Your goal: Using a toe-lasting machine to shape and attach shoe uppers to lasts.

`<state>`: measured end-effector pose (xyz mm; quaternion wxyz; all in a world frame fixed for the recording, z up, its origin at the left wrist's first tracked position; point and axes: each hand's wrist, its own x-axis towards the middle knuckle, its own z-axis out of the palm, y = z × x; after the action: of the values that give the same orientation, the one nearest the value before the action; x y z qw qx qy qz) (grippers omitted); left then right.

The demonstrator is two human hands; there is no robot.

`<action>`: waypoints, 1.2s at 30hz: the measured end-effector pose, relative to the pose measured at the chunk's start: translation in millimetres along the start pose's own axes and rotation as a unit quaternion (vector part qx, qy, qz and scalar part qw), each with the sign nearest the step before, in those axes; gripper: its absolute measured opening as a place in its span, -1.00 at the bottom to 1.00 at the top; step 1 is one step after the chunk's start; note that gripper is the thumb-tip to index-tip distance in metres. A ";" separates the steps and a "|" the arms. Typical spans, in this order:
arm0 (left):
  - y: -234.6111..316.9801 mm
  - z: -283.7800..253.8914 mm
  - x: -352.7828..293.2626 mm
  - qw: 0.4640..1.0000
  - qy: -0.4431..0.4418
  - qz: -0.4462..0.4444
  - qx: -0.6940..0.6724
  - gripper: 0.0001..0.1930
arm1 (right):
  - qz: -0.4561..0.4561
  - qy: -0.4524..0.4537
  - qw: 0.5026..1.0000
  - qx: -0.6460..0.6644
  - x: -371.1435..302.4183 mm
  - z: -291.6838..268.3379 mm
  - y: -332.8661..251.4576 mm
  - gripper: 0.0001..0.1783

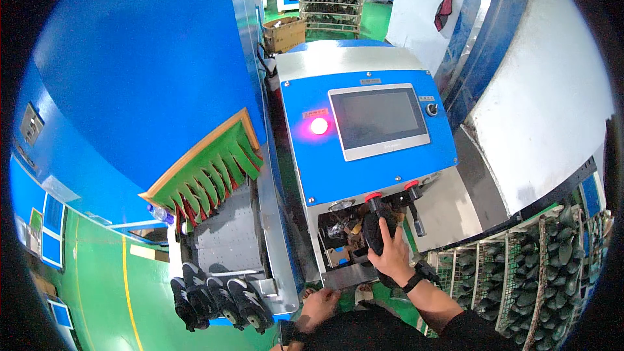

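Observation:
My right hand (pixel 392 257) grips a dark shoe (pixel 374 237), its index finger stretched along the shoe's upper part. The shoe's far end is up against a black fitting with a red collar (pixel 374 200) under the front of a blue machine (pixel 312 175). Below that fitting is an open bin (pixel 351 278) with mixed scraps in it. My left hand (pixel 317 309) is low, just in front of the bin's metal edge, with its fingers curled in and nothing visible in them. Several black shoes (pixel 224 302) stand at the near end of the conveyor on the left.
The machine carries a dark screen (pixel 380 120) and a glowing red lamp (pixel 319 126). A conveyor (pixel 234 234) leaves a blue housing through green strip flaps (pixel 211 182). A rack of dark shoe parts (pixel 520 279) stands at right. Further back are a cardboard box (pixel 285 36) and another loaded rack (pixel 330 3).

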<state>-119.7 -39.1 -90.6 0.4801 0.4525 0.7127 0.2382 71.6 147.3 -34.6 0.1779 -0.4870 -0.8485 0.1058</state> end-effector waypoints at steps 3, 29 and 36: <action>25.4 -5.0 3.1 0.999 -0.017 0.011 0.034 -0.56 | 0.015 0.023 0.999 0.037 -6.3 4.7 10.2 0.14; 208.2 35.4 37.3 0.887 0.148 0.242 0.365 -0.56 | 0.040 0.186 0.973 0.127 -112.3 34.7 -20.5 -0.03; 68.8 30.1 -12.1 0.809 -0.354 -0.186 -0.432 -0.05 | -0.043 -0.131 0.970 0.200 -188.1 -76.2 -1.0 0.11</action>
<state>-62.4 -19.7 -44.4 0.8799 0.1106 0.3878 0.2512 188.7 -15.2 -2.0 0.1635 -0.3867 -0.8459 0.3288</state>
